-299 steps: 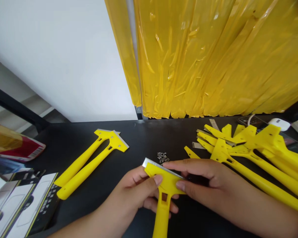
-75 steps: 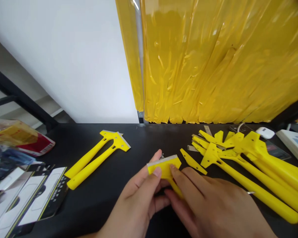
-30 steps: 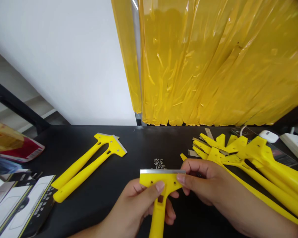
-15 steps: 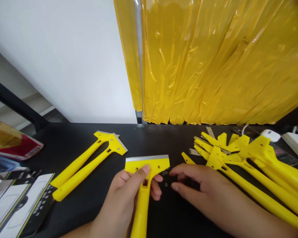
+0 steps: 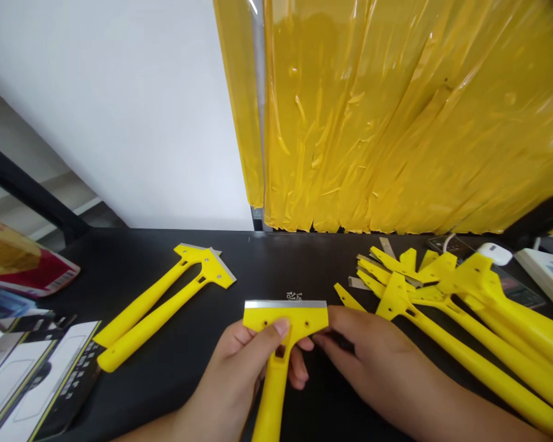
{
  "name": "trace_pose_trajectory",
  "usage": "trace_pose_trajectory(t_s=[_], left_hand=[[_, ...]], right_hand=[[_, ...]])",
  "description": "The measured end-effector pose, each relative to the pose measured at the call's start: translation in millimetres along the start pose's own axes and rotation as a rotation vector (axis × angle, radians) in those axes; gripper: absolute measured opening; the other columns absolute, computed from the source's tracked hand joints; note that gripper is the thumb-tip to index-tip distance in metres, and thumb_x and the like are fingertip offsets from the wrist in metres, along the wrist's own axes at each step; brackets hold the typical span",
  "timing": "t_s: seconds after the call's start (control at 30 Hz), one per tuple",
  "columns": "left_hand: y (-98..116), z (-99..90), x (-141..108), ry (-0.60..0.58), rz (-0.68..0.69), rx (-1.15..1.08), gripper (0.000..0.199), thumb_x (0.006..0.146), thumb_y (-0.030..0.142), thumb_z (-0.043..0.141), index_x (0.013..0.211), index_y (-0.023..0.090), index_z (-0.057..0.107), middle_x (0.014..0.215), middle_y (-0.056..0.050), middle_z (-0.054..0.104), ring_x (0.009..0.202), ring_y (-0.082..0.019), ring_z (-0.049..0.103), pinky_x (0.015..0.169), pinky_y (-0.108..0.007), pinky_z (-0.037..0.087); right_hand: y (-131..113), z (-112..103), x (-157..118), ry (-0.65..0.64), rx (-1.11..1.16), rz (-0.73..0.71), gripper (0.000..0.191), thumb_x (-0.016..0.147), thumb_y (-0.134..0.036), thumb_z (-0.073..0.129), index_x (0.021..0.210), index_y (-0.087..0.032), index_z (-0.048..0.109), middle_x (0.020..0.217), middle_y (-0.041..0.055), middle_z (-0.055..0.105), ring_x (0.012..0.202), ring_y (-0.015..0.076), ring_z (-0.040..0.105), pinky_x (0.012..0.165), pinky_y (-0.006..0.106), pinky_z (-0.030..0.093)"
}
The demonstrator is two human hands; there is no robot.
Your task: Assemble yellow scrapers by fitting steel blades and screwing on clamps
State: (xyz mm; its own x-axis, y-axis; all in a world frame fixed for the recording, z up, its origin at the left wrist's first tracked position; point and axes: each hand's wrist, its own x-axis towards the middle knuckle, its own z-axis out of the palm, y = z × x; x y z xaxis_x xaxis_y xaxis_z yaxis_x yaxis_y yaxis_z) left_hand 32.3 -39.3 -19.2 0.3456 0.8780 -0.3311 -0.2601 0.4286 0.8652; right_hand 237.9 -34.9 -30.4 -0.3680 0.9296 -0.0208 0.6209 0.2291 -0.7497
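My left hand (image 5: 239, 362) is closed around a yellow scraper (image 5: 273, 383), thumb on its head. A metal blade (image 5: 286, 304) runs along the top of that head, with two small holes below it. Beside the head's right edge is my right hand (image 5: 373, 356), its thumb and index finger drawn together low over the table. The scraper hides the index fingertip, so what the fingers pinch, if anything, cannot be made out. Several tiny metal pieces (image 5: 294, 296) lie just beyond the blade.
Two yellow scrapers with blades (image 5: 159, 307) lie at the left. Several yellow scraper handles (image 5: 461, 307) are piled at the right, with loose metal strips (image 5: 360, 283) among them. Printed boxes (image 5: 50, 374) and a red and yellow pack (image 5: 27, 261) stand at the left edge. A white earphone case (image 5: 495, 253) is behind the pile.
The scraper in my left hand has shifted right and slightly nearer me. My right hand has closed its fingers and come up against the scraper's right side, with the index fingertip now behind it.
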Motion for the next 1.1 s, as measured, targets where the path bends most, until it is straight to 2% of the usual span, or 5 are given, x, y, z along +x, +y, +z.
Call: trace_pose_trajectory(t_s=[0.2,0.3,0.43,0.93,1.1], left_hand=[[0.8,0.9,-4.1,-0.097,-0.022,-0.030,0.042,0.095,0.046,0.064,0.088,0.009,0.082,0.068,-0.010,0.073,0.060,-0.017,0.065,0.067,-0.027,0.049],[-0.3,-0.3,-4.2,-0.135,-0.018,-0.046,0.041,0.094,0.047,0.065,0.089,0.010,0.081,0.075,-0.011,0.075,0.059,-0.016,0.064,0.064,-0.026,0.049],[-1.3,-1.7,-2.9,-0.185,-0.010,-0.049,0.040,0.095,0.046,0.065,0.089,0.010,0.082,0.078,-0.012,0.075,0.062,-0.017,0.065,0.066,-0.028,0.051],[-1.6,-1.1,-0.8,-0.137,0.016,-0.013,0.040,0.098,0.046,0.062,0.091,0.010,0.080,0.077,-0.010,0.074,0.065,-0.017,0.065,0.069,-0.028,0.051],[-5.6,-2.9,-2.3,-0.101,0.024,0.034,0.037,0.094,0.047,0.070,0.083,0.012,0.080,0.071,-0.008,0.073,0.063,-0.017,0.064,0.067,-0.027,0.048]], right_hand=[[-15.5,-21.4,1.7,-0.016,0.662,0.375,0.015,0.088,-0.029,0.071,0.078,-0.021,0.063,0.068,-0.0052,0.058,0.055,0.0085,0.042,0.052,0.023,0.029],[-19.4,-20.4,-2.0,-0.122,0.932,0.442,0.023,0.089,-0.036,0.074,0.080,-0.020,0.061,0.061,-0.0080,0.050,0.046,0.0054,0.020,0.046,0.026,0.011],[-19.5,-16.7,-6.4,-0.198,1.163,0.437,0.019,0.094,-0.034,0.071,0.086,-0.017,0.065,0.071,-0.0043,0.057,0.046,0.0039,0.017,0.046,0.025,0.010],[-13.4,-20.9,-6.4,-0.196,1.224,0.318,0.037,0.103,-0.045,0.058,0.086,-0.014,0.070,0.090,0.0032,0.067,0.045,0.0008,0.021,0.046,0.024,0.012],[-15.7,-18.8,-8.8,-0.204,1.238,0.393,0.024,0.094,-0.038,0.074,0.086,-0.017,0.065,0.073,-0.0049,0.054,0.044,0.0013,0.019,0.045,0.024,0.012]])
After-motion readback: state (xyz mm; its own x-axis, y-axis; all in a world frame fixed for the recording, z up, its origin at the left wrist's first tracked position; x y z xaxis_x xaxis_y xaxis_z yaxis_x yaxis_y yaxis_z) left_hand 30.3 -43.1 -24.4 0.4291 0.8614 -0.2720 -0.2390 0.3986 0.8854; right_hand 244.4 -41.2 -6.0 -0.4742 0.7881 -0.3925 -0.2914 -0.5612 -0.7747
